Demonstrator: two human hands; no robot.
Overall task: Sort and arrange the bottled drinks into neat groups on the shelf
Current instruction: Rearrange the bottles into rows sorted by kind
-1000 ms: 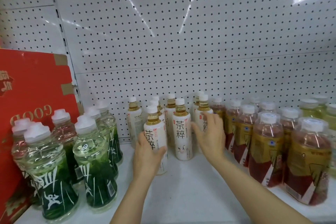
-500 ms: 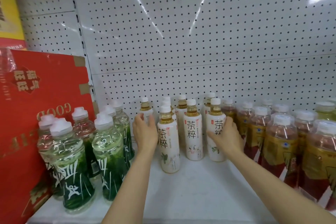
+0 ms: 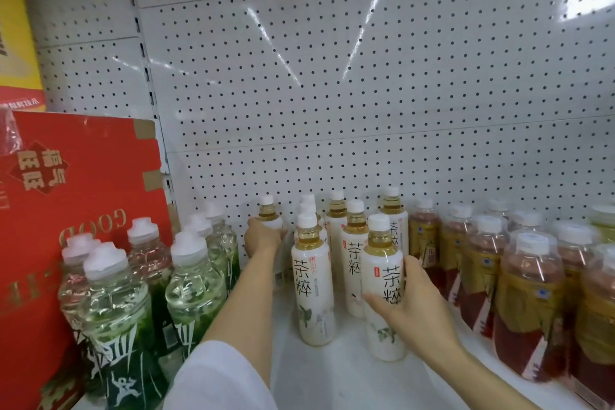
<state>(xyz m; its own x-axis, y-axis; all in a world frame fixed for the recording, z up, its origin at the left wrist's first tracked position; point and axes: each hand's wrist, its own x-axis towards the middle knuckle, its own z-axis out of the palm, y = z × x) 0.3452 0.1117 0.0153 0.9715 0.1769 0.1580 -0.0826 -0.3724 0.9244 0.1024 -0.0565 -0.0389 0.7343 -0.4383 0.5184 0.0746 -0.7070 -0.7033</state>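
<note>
With her left hand curled round a rear white tea bottle and her right hand gripping the front one, I'd fear a sideways drag toppling the upright bottle standing between them.

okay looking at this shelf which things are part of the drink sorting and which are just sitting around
Part of the job: white-label tea bottles, one gripped by the left hand, one by the right hand; green-label bottles; red-and-gold bottles; shelf.

Just there: red carton, yellow box, pegboard wall.
</note>
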